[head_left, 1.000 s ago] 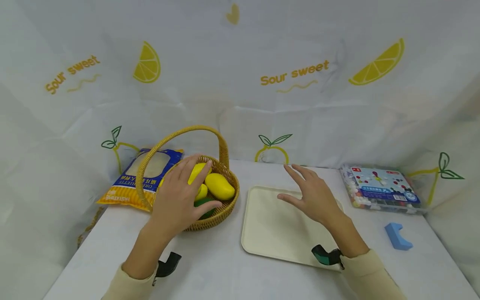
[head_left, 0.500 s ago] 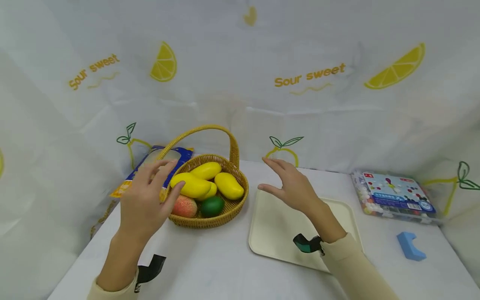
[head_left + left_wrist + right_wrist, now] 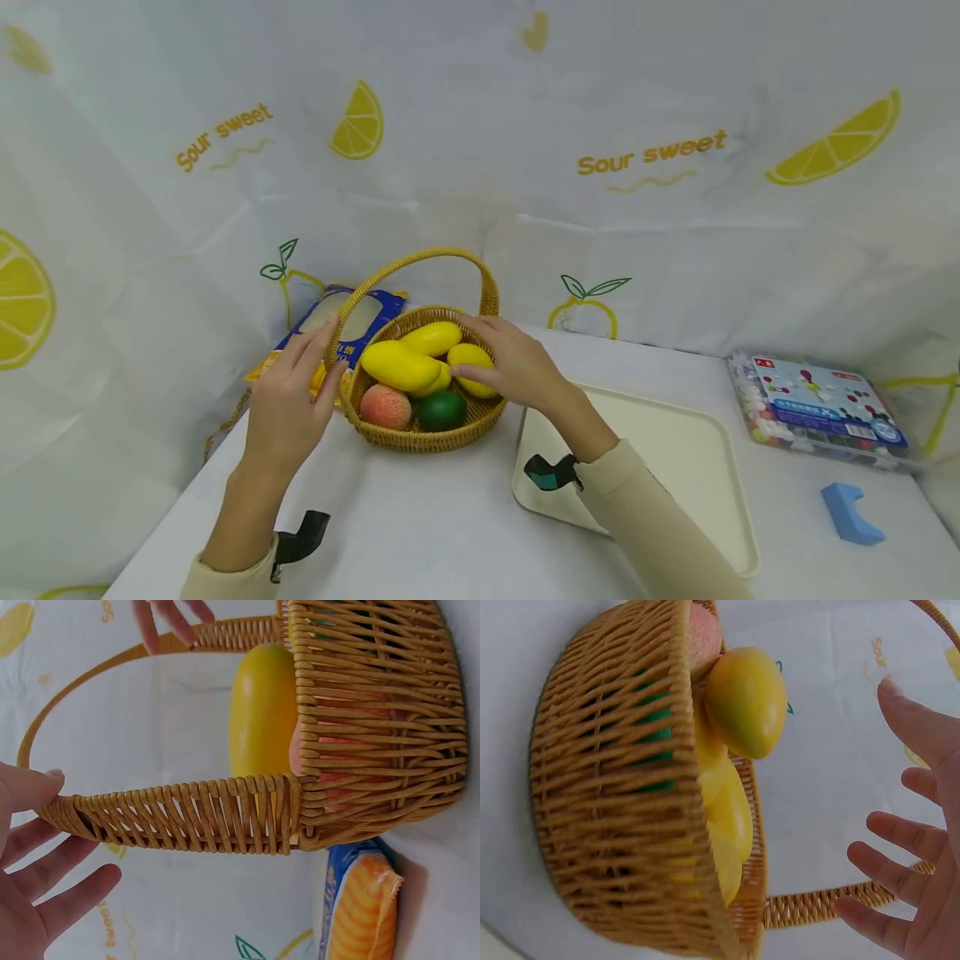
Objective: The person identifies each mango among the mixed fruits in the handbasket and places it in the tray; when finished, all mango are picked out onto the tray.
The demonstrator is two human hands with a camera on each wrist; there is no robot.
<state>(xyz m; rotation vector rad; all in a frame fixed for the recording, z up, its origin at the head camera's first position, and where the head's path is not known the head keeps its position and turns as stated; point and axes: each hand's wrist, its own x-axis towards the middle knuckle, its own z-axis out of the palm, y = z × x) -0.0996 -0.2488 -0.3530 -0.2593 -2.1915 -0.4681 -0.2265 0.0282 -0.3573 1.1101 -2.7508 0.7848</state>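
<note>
A wicker basket [image 3: 427, 440] with a tall arched handle [image 3: 408, 262] holds several yellow mangoes [image 3: 397, 364], a pinkish peach [image 3: 386, 407] and a dark green fruit [image 3: 442, 410]. My left hand [image 3: 281, 408] is at the left side of the handle. In the left wrist view its thumb lies right at the handle, with the other fingers spread out behind. My right hand [image 3: 521, 367] reaches over the basket's right side, overlapping one mango in the head view. The right wrist view shows its fingers [image 3: 900, 825] spread beside the handle, gripping nothing.
A blue and yellow pasta bag [image 3: 363, 315] lies behind the basket on the left. To the right is a cream tray [image 3: 675, 467], partly under the right forearm. Farther right are a clear plastic case [image 3: 821, 400] and a blue notched block [image 3: 851, 512].
My left hand has drawn back from over the fruit to the handle's left side. The right hand has moved left from above the tray to the basket. The head view has turned left.
</note>
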